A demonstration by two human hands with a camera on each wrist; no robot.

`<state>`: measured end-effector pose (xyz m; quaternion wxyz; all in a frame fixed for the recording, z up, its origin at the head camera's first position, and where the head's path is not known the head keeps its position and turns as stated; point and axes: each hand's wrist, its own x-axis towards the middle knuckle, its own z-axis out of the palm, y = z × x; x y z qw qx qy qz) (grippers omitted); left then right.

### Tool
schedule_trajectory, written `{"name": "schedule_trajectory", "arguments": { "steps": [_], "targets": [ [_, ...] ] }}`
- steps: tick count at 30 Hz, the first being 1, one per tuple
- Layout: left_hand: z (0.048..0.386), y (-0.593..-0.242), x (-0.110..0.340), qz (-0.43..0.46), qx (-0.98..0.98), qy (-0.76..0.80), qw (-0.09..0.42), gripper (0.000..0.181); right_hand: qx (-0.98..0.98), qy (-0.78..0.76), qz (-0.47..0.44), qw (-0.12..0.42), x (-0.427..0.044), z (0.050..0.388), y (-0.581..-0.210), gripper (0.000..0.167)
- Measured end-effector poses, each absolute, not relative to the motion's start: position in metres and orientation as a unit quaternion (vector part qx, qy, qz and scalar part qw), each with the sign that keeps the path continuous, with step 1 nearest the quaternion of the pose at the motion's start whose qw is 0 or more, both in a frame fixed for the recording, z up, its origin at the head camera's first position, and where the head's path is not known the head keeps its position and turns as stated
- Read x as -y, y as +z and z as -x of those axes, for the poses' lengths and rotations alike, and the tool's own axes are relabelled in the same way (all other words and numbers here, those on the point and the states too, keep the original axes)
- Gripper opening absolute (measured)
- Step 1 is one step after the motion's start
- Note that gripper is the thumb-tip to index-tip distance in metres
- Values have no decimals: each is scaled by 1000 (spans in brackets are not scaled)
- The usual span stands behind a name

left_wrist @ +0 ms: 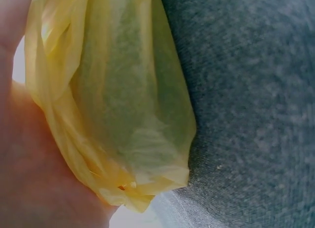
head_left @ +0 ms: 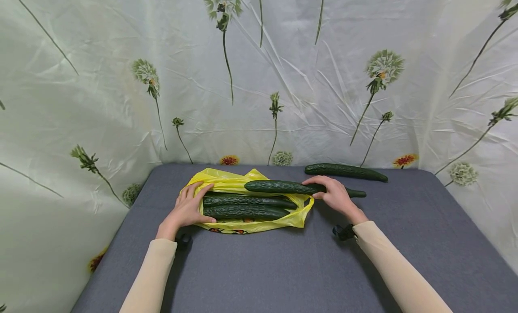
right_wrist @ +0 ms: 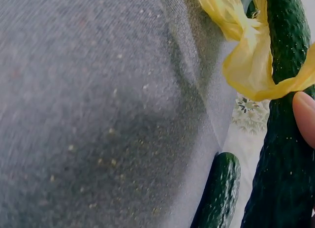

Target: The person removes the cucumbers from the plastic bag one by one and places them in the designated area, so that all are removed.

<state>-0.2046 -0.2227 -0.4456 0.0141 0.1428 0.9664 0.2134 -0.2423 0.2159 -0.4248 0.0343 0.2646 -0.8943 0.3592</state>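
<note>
A dark green cucumber (head_left: 279, 186) lies slantwise over the back rim of a yellow plastic bag (head_left: 259, 226). My right hand (head_left: 334, 195) grips this cucumber near its right end, the thumb and fingers around it. The right wrist view shows a strip of the bag (right_wrist: 251, 75) looped across the cucumber (right_wrist: 280, 159) beside a fingertip. Inside the bag's mouth lie more cucumbers (head_left: 247, 211), side by side. My left hand (head_left: 188, 208) rests at the bag's left end with fingers and thumb spread over the rim; in the left wrist view thin plastic (left_wrist: 123, 90) hides the fingertips.
Another cucumber (head_left: 346, 171) lies by the back edge of the grey cloth-covered table (head_left: 259, 272), behind my right hand. A pale curtain (head_left: 323, 79) printed with dandelions hangs behind and at both sides. Each wrist carries a small black device (head_left: 343, 232).
</note>
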Motion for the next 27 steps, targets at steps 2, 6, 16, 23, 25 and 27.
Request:
{"name": "schedule_trajectory", "arguments": {
  "steps": [2, 6, 16, 23, 25, 27],
  "targets": [
    [205, -446, 223, -144, -966, 213, 15, 103, 894, 361, -263, 35, -218, 242, -426, 42],
    [206, -447, 223, -145, -966, 214, 16, 103, 894, 363, -261, 37, -222, 242, -427, 41],
    [205, -446, 222, -143, -965, 217, 17, 103, 895, 369, -249, 28, -236, 244, -428, 42],
    [205, -446, 223, -141, -964, 224, 21, 103, 904, 362, -226, 23, -247, 245, -427, 44],
    [205, -447, 223, -139, -965, 223, 25, 103, 906, 360, -219, 22, -250, 245, -427, 43],
    [205, -447, 223, -137, -965, 223, 28, 103, 908, 360, -213, 20, -252, 245, -427, 43]
  ]
}}
